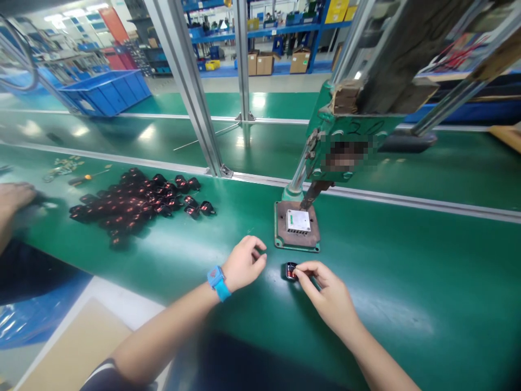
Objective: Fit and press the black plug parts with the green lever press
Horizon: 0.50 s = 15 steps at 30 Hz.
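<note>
Between the thumb and fingers of my right hand (pixel 325 290) is a small black part with a red-orange inside (pixel 290 271), held low over the green table top. My left hand (pixel 245 263), with a blue watch on its wrist, hovers left of it with curled fingers and nothing visible in them. Just beyond both hands stands a hand press (pixel 345 144). On its brown base plate (pixel 280 231) sits a silver metal block fixture (pixel 298 221), below the press ram (pixel 315 194).
Many similar black parts (pixel 138 201) lie piled on the left. A screwdriver (pixel 87 178) and small metal pieces (pixel 63 167) lie beyond them. Another person's hand (pixel 16 195) is at the left edge. An aluminium post (pixel 195 92) rises behind the pile; a blue bin (pixel 108 93) stands farther back.
</note>
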Tool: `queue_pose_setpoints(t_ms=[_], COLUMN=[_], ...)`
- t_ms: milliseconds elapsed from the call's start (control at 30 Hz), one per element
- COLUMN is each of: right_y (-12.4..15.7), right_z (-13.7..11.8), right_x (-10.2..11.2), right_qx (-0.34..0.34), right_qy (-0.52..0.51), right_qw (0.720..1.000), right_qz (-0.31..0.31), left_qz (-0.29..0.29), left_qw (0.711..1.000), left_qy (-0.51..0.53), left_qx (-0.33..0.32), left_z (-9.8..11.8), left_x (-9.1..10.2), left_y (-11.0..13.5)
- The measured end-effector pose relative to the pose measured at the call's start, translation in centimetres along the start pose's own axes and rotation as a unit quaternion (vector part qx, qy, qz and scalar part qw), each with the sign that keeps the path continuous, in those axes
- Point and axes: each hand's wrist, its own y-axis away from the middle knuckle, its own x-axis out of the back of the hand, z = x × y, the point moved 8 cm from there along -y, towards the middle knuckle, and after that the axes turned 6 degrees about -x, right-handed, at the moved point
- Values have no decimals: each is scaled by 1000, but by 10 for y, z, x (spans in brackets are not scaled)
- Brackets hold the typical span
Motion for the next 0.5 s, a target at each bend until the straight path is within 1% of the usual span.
queue_pose_setpoints(t_ms=[33,67,100,133,167,200,267,333,400,500], right_y=[0,1,2,4,7,11,22,33,40,38], right_z=[-5,-10,-15,-19,-23,-27,-34,-37,-34,-23], right_x=[1,2,3,4,3,2,-4,-12,-16,-16], right_qx=[21,44,67,90,112,139,203,260,281,265], right_qy=[10,21,32,42,54,69,110,155,189,200], right_qw=[1000,999,997,995,992,987,972,952,940,942], right_qz=[4,9,15,22,30,35,40,40,46,50], left_qz=[-6,-29,-62,-92,-107,-106,-77,-48,-32,-26], left_qw=[996,985,972,961,954,953,956,954,953,957], left_qy=[-24,-38,-44,-45,-48,-53,-73,-89,-88,-71], left_qx=[-85,-163,-222,-258,-274,-278,-275,-281,-288,-281], left_z=[16,29,39,43,44,42,36,32,32,34], left_x=[0,-5,-14,-23,-30,-36,-41,-42,-41,-37], left_y=[-1,-1,1,3,3,3,1,2,4,6])
